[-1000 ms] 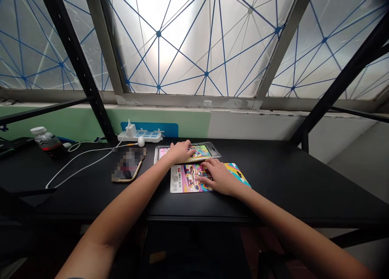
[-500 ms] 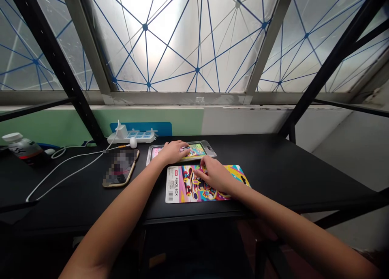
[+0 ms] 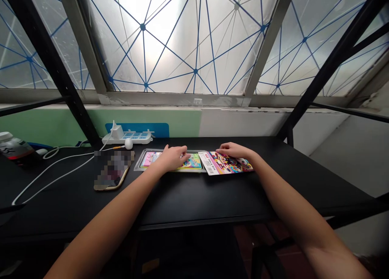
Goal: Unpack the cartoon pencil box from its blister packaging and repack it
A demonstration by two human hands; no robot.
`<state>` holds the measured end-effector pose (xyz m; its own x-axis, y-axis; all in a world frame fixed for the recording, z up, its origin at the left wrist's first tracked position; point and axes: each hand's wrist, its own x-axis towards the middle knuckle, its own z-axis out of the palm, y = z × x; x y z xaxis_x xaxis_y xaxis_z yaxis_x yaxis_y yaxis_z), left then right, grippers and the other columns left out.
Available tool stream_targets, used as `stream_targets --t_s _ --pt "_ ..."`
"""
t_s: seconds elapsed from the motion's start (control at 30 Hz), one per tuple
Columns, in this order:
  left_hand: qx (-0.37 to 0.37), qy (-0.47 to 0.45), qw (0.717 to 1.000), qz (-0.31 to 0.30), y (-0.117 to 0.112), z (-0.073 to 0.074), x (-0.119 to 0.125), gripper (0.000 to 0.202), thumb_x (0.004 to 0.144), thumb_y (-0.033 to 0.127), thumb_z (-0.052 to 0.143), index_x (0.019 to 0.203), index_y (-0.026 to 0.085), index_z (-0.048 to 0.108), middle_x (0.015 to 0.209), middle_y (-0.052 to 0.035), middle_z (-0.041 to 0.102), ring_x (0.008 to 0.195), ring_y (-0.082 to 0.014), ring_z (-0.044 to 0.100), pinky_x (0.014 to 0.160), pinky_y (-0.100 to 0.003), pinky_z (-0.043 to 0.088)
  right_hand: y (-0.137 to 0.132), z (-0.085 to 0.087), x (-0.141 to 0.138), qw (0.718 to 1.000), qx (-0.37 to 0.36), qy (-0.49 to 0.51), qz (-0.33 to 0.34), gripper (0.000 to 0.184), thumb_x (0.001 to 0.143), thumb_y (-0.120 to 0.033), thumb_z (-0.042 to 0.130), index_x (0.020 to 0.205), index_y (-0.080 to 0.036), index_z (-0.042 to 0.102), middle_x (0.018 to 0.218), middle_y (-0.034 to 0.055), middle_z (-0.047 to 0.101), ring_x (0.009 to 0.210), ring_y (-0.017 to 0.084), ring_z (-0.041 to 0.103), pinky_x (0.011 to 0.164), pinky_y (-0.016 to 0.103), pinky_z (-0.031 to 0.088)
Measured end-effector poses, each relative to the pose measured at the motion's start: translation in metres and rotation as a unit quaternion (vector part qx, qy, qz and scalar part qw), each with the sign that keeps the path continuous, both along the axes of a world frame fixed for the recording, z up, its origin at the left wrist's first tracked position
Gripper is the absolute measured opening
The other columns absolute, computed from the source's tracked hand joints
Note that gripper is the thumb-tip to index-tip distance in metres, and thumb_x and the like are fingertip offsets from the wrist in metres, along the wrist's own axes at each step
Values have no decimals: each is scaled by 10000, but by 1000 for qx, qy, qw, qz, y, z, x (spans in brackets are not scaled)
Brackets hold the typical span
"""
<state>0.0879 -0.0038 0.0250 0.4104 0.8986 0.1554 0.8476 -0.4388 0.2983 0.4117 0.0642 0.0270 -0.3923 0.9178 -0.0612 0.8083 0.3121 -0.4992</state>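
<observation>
My left hand (image 3: 172, 159) is over a colourful pencil box (image 3: 194, 161) in a clear plastic tray (image 3: 140, 162), its fingers bent down onto it and partly hiding it. To the right, my right hand (image 3: 235, 150) grips the far edge of a bright printed backing card (image 3: 226, 165), with some fingertips hidden. The card reads "PENCIL BOX" beside a barcode on its white strip. It lies slightly slanted, its left end against or just over the tray's right end; I cannot tell whether it touches.
A phone (image 3: 114, 171) lies left of the tray on the black desk (image 3: 194, 202). Behind it are a white power strip (image 3: 136, 138) and a looped white cable (image 3: 50, 179). A white-capped bottle (image 3: 15, 149) stands far left. Black metal bars (image 3: 322, 84) rise at both sides.
My right hand has moved the card away from me and to the right, from in front of the tray to beside it. The tray sits slightly further left under my left hand, whose fingers are more bent.
</observation>
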Motion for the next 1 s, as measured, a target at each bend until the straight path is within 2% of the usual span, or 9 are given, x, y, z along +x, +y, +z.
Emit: stream_targets --t_s 0.1,0.17,0.3,0.43,0.83,1.0 --pt "-4 2 1000 -3 -2 -2 4 276 983 513 456 982 272 591 1044 -66 760 1020 -318 688 1011 -483 418 -8 -13 -9 1000 16 26 -6 489 822 -688 609 912 -218 708 908 61 740 802 209 648 679 300 471" --pt "-5 6 1000 -5 -3 -1 4 288 978 520 456 1013 266 587 1092 -86 749 1052 -331 677 962 -450 445 -14 -18 -20 999 26 42 -5 473 846 -667 600 959 -221 710 965 61 747 854 209 656 712 297 476" --pt "3 23 1000 -14 -4 0 3 311 978 513 442 1056 252 592 1137 -105 731 1079 -338 661 948 -442 443 -16 -20 -33 998 33 56 -12 462 842 -672 598 859 -224 711 836 25 732 733 180 632 637 285 446" --pt "12 33 999 -24 -4 -1 2 329 980 517 423 1087 257 593 1138 -99 726 1088 -330 653 945 -432 441 -12 -18 -29 997 37 56 -36 464 825 -672 616 824 -218 713 771 14 720 622 156 594 574 282 415" --pt "2 27 999 -25 -1 -5 0 347 978 529 419 1102 250 585 1135 -106 721 1083 -340 647 936 -445 439 -15 -8 -16 992 65 62 -88 383 792 -600 689 806 -220 735 828 28 749 768 191 648 643 284 430" --pt "-6 6 1000 -5 -3 -5 5 319 958 520 470 1077 253 597 1154 -100 722 1089 -339 640 975 -465 431 -21 -6 -22 988 87 71 -105 361 796 -578 689 816 -220 734 863 32 756 798 198 649 670 287 436"
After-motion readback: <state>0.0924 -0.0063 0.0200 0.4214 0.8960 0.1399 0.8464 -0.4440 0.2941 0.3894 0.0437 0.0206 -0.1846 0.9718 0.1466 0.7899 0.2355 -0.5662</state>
